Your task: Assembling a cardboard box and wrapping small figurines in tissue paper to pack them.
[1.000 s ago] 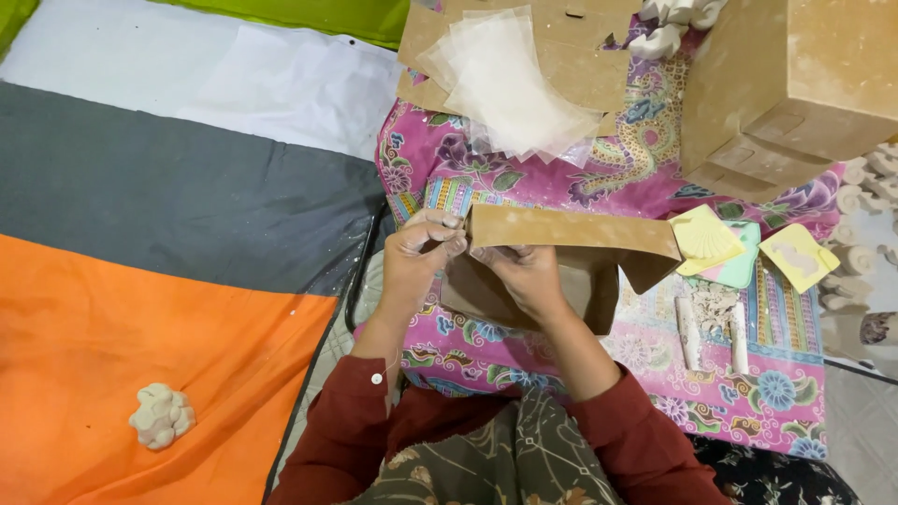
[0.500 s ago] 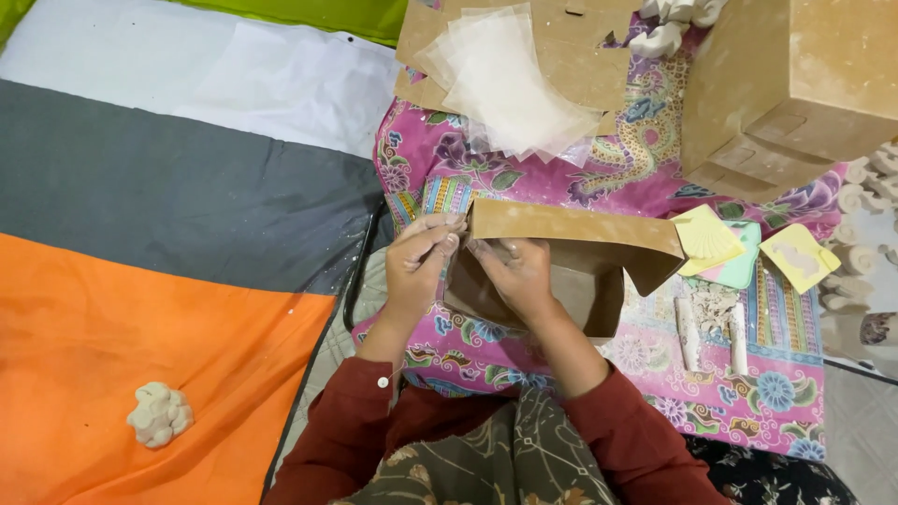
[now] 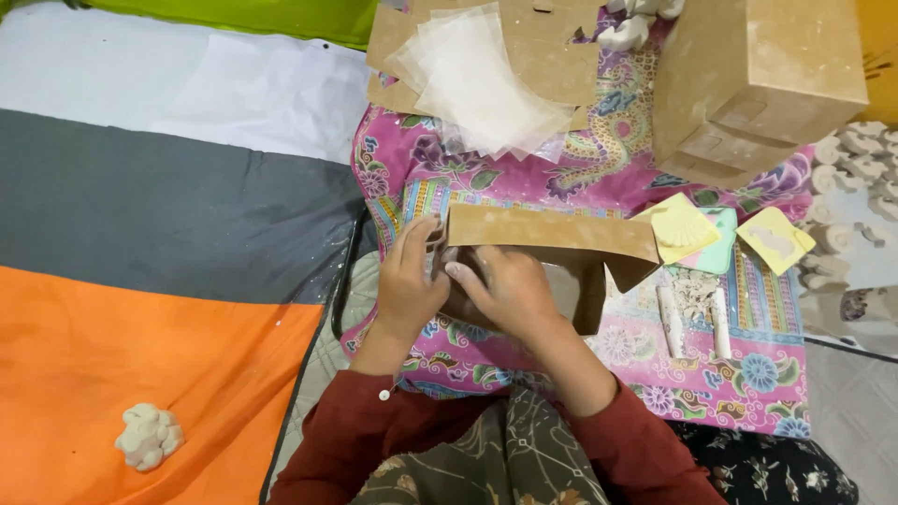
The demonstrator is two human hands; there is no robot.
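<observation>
I am pinching the light, bendy brown cardboard box blank [image 3: 552, 238] by its left edge, left hand [image 3: 412, 281] fingers clamped, right hand [image 3: 505, 290] pressing flat.

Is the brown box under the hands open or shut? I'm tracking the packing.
Open: the box shows a raised flap along its top and a dark inside beside the right hand; the left hand grips its left end.

free: striped mat [image 3: 168, 215] lying open on the left, only a white clay lump [image 3: 148, 436] sitting near its bottom edge | blocked: cardboard box [image 3: 758, 79] crowding the floral cloth's [image 3: 655, 374] top right corner | translucent sheets [image 3: 482, 79] covering its top edge | yellow cards [image 3: 683, 227] and white sticks [image 3: 694, 321] filling its right side
</observation>
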